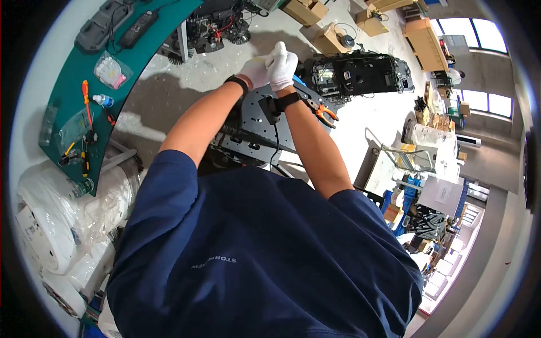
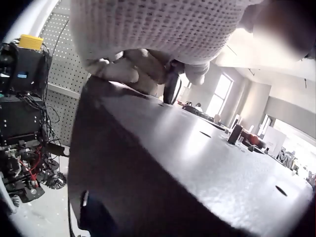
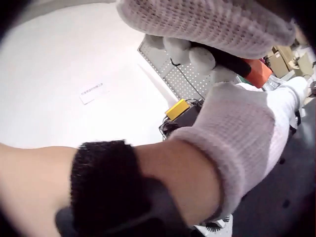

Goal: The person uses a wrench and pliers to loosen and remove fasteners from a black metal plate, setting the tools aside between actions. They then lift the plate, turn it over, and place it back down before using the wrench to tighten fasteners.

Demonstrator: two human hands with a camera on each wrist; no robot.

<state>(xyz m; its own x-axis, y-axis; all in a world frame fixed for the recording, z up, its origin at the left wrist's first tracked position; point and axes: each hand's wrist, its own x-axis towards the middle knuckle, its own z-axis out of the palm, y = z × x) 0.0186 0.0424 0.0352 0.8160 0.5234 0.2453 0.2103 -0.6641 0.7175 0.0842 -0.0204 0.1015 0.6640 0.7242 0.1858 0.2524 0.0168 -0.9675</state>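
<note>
Both gloved hands meet at a grey metal plate (image 1: 265, 115) in the head view. The right hand (image 3: 207, 24) curls its fingers round a black-and-orange handle (image 3: 258, 73) in the right wrist view. Just below that handle lies the left hand (image 3: 242, 128), close to it. In the left wrist view the left hand (image 2: 153, 34) has bent fingers at the edge of the dark plate (image 2: 158, 123), beside a black round part (image 2: 172, 89); what it grips is hidden. Orange-handled pliers (image 1: 324, 114) lie on the plate near the right forearm.
A green table (image 1: 67, 93) at the left bears a charger (image 1: 139, 29), a red screwdriver (image 1: 86, 93), a small bottle (image 1: 103, 100) and bags. Black machine frames (image 1: 360, 73) and cardboard boxes (image 1: 329, 39) stand beyond the hands. Wrapped white parts (image 1: 73, 208) lie lower left.
</note>
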